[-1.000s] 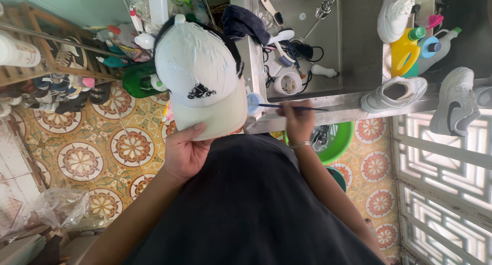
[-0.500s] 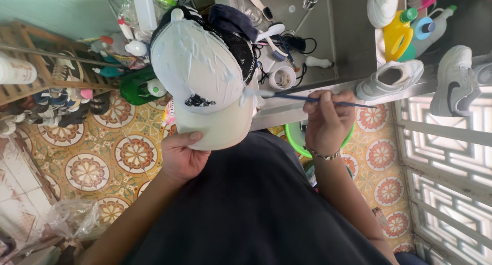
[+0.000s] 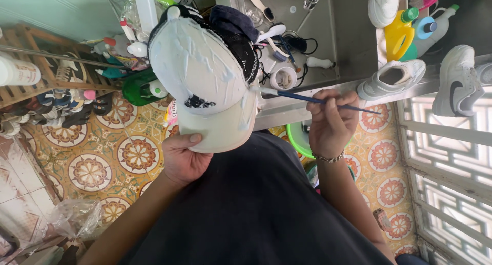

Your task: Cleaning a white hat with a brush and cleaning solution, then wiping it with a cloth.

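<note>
My left hand point(image 3: 182, 160) grips the brim of a white baseball cap point(image 3: 205, 86), thumb on top, holding it up in front of me. The cap has a small dark emblem on its front and streaks of thick white paste over the crown and brim. My right hand point(image 3: 330, 124) pinches a thin blue-handled paintbrush point(image 3: 318, 99), and its white tip touches the right edge of the cap's brim. A bracelet sits on my right wrist. A dark cap point(image 3: 233, 27) lies just behind the white one.
A metal sink point(image 3: 348, 34) holds brushes, a tape roll and cords. White sneakers point(image 3: 392, 78) rest along its ledge, with yellow and green bottles point(image 3: 400, 37) beside them. A green basin point(image 3: 297, 139) stands below. A wooden shoe rack point(image 3: 46, 86) is at the left on the patterned tile floor.
The cap has come closer and larger in view, with white paste streaks showing on it. My right hand has moved the brush in so its tip meets the brim.
</note>
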